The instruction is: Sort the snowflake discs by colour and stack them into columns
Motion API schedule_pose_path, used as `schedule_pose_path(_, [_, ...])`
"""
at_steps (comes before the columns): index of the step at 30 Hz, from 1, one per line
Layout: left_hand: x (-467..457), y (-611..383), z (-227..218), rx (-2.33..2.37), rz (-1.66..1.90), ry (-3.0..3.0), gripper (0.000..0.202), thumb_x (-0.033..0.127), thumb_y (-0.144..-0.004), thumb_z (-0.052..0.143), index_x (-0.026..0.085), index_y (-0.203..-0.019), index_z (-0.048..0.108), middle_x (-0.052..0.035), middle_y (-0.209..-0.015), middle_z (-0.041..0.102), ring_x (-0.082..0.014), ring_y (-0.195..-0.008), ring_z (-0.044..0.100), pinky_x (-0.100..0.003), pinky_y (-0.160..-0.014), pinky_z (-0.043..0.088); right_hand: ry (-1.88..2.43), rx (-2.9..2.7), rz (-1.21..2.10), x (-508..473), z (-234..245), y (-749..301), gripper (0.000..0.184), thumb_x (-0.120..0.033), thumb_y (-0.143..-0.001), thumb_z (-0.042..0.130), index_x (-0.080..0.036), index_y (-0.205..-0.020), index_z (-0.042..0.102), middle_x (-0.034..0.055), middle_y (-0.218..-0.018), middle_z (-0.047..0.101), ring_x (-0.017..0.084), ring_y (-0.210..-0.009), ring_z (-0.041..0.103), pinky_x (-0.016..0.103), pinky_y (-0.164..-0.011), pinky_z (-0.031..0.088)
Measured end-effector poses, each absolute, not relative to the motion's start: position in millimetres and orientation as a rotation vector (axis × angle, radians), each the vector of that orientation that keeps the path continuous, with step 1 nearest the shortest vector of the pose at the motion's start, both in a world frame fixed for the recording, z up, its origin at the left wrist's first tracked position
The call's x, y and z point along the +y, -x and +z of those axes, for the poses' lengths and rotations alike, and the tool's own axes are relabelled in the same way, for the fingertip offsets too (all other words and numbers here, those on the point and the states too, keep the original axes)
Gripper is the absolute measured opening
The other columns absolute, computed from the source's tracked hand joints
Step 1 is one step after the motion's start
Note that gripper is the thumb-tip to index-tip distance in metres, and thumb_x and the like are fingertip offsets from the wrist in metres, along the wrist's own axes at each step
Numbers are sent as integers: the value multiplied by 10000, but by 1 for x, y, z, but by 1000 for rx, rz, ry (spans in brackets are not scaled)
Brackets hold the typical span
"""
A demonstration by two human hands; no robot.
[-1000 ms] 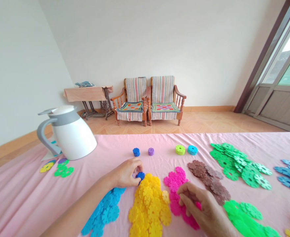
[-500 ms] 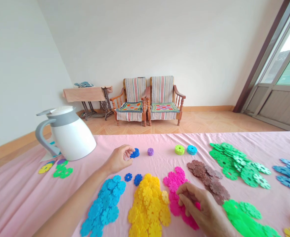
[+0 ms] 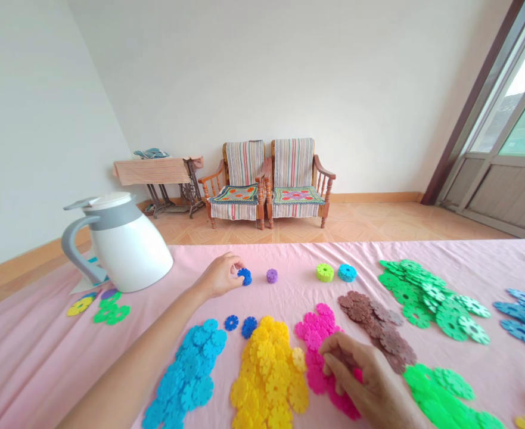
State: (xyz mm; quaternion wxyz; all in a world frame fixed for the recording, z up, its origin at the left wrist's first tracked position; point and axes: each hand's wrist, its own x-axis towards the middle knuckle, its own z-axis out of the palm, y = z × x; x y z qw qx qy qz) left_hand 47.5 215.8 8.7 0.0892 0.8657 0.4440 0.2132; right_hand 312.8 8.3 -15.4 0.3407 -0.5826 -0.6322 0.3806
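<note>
My left hand (image 3: 223, 276) has its thumb and fingers closed around the side of a small stack of dark blue notched discs (image 3: 244, 276), which stands on the pink cloth. My right hand (image 3: 360, 369) hovers over a pile of magenta discs (image 3: 316, 330), its fingers curled with thumb against forefinger; no disc shows between them. Two dark blue pieces lie nearer me: a single disc (image 3: 231, 322) and another that looks like a few together (image 3: 249, 327). Right of the left hand stand a purple stack (image 3: 272, 276), a lime stack (image 3: 325, 273) and a light blue stack (image 3: 347, 273).
Loose piles of sky-blue (image 3: 190, 369), yellow (image 3: 269, 375), brown (image 3: 378, 328) and green discs (image 3: 427, 295) spread across the cloth. A white jug (image 3: 130, 250) stands at the left, with a few discs before it. Two wooden armchairs (image 3: 293, 173) are beyond the table.
My left hand has moved slightly up and its fingers have closed on the dark blue stack. My right hand stays over the magenta pile.
</note>
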Motion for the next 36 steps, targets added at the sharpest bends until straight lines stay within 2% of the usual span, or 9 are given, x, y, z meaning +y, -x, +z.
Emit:
schedule_pose_path(4, [217, -50, 9, 1317, 610, -2582, 155, 169, -622, 626, 183, -775, 647, 1, -781, 575, -133, -656, 536, -237, -629, 423, 1517, -1648, 984, 9, -17, -314, 256, -371, -860, 402, -189, -752, 545, -15, -591, 569, 97, -499, 492, 188, -448, 352])
schedule_pose_path(8, [208, -51, 16, 1327, 664, -2572, 234, 173, -651, 605, 176, -885, 627, -18, -858, 583, -138, -695, 544, -248, -669, 437, 1509, -1660, 976, 9, -16, -314, 261, -366, -864, 389, -186, -767, 550, -8, -597, 581, 100, -513, 496, 189, -456, 360])
schedule_pose_path(10, [196, -51, 23, 1293, 693, -2569, 199, 161, -680, 569, 173, -873, 614, -21, -860, 578, -142, -724, 542, -255, -695, 438, 1513, -1659, 989, 9, -15, -314, 258, -363, -863, 392, -183, -764, 549, -11, -585, 571, 99, -503, 490, 188, -449, 357])
schedule_pose_path(13, [172, -50, 31, 1102, 482, -2570, 151, 130, -666, 554, 175, -799, 610, -1, -788, 560, -133, -706, 533, -235, -670, 428, 1516, -1658, 1012, 9, -15, -314, 241, -354, -858, 406, -183, -762, 547, -3, -608, 584, 102, -509, 501, 189, -455, 369])
schedule_pose_path(16, [149, -49, 31, 965, 240, -2565, 228, 135, -633, 590, 185, -854, 615, 6, -806, 554, -132, -708, 531, -225, -647, 417, 1520, -1660, 1020, 9, -16, -315, 245, -363, -861, 407, -184, -763, 544, 5, -630, 593, 106, -522, 514, 191, -462, 381])
schedule_pose_path(19, [135, -50, 27, 932, 176, -2561, 278, 137, -635, 602, 199, -906, 608, 2, -846, 565, -141, -741, 536, -229, -670, 416, 1517, -1653, 1023, 9, -17, -315, 252, -374, -863, 405, -186, -760, 539, -3, -616, 580, 102, -510, 505, 186, -446, 370])
schedule_pose_path(23, [127, -55, 25, 889, 147, -2599, 244, 118, -664, 577, 204, -888, 616, 2, -804, 572, -148, -750, 525, -232, -687, 408, 1516, -1636, 1003, 8, -16, -313, 265, -383, -862, 399, -187, -750, 538, -19, -581, 551, 91, -477, 483, 183, -425, 354])
schedule_pose_path(30, [126, -57, 21, 970, 218, -2673, 159, 84, -631, 537, 178, -752, 578, 0, -734, 552, -149, -706, 519, -234, -649, 403, 1513, -1630, 1006, 8, -16, -312, 271, -392, -862, 393, -188, -749, 532, -21, -580, 549, 85, -466, 474, 182, -423, 349])
schedule_pose_path(36, [151, -48, 21, 1135, 580, -2580, 240, 118, -672, 546, 177, -895, 611, -15, -821, 558, -138, -725, 540, -241, -691, 444, 1524, -1640, 991, 8, -14, -312, 262, -382, -856, 406, -184, -750, 542, -15, -591, 564, 89, -488, 482, 182, -436, 353])
